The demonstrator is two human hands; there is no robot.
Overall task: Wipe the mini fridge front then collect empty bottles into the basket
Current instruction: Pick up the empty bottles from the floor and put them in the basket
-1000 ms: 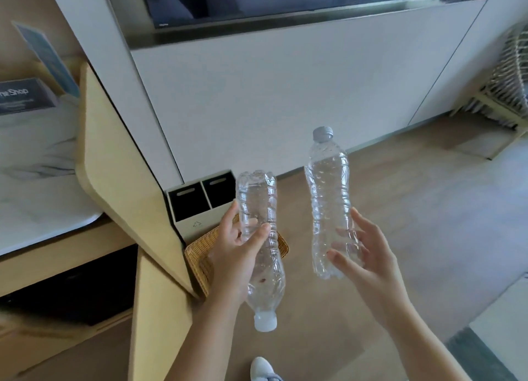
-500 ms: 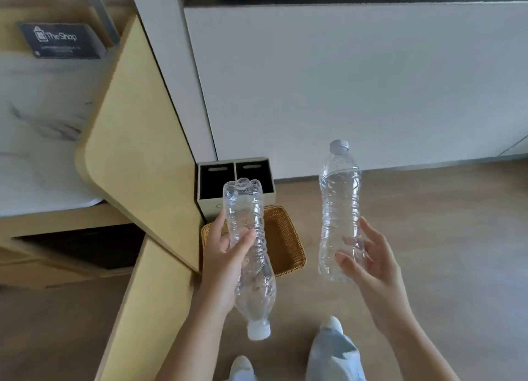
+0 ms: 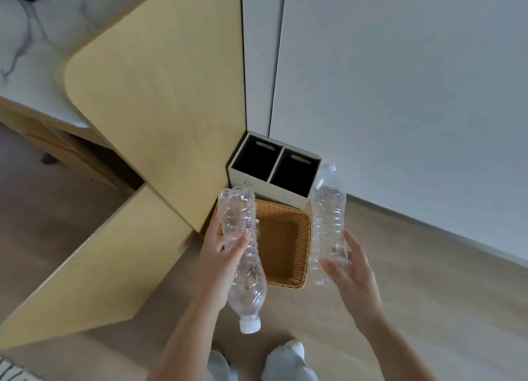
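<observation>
Main risk: right hand point(image 3: 351, 272) grip is loose, fingers half spread on the upright bottle point(image 3: 327, 217), so it may slip and hit the floor point(image 3: 428, 280) beside the basket point(image 3: 283, 237). The left hand point(image 3: 220, 255) grip is firm, wrapped round the crushed bottle point(image 3: 248, 280), cap down. Basket sits centre frame between both bottles and looks shallow, so a drop may bounce out. A wooden panel point(image 3: 160, 94) crowds its left, two-slot bin point(image 3: 257, 185) just behind, marble counter point(image 3: 28, 52) upper left
</observation>
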